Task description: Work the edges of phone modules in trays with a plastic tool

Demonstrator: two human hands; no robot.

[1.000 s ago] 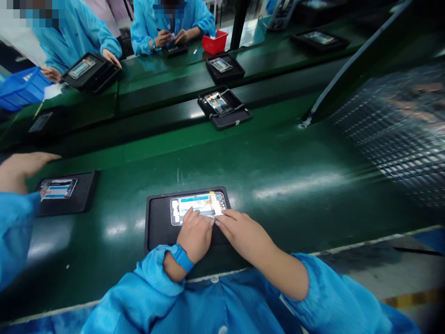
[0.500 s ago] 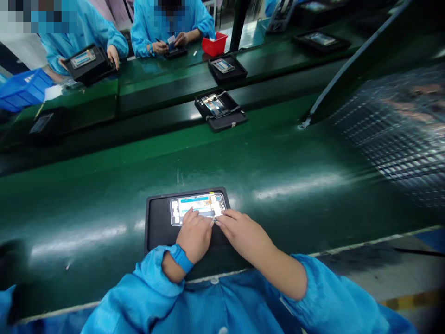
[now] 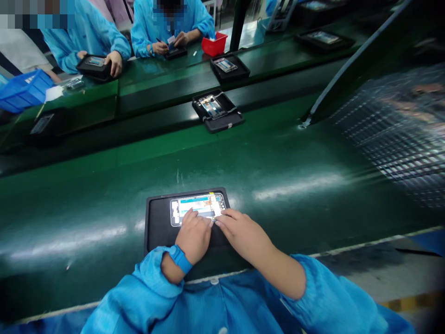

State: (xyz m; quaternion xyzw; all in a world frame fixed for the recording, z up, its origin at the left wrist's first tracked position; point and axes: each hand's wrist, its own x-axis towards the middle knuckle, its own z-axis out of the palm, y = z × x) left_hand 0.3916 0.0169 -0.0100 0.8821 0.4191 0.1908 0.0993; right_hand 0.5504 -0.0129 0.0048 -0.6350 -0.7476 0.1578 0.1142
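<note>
An opened phone (image 3: pixel 194 204), its inner parts and blue strips showing, lies in a shallow black tray (image 3: pixel 158 232) in front of me. My left hand (image 3: pixel 194 235) is closed at the phone's near edge, with its curled fingers over the frame and its thumb by the edge. Beside it, my right hand (image 3: pixel 241 232) pinches at the near right part of the same edge, thumb and forefinger close together. The two thumbs almost meet there. Whatever small part may be between the fingertips is hidden. A blue band (image 3: pixel 181 259) circles my left wrist.
Beyond the green bench (image 3: pixel 86 208), a black tray with a phone (image 3: pixel 212 107) sits at the belt, and another tray (image 3: pixel 231 72) lies farther back. Two co-workers in blue work opposite, near a red bin (image 3: pixel 214 44) and a blue bin (image 3: pixel 26 90). A wire-mesh rack (image 3: pixel 399 144) stands right.
My hands have barely moved on the phone. The co-worker at far left has lowered and levelled a tray. The nearer belt tray has shifted slightly left, the farther ones slightly right.
</note>
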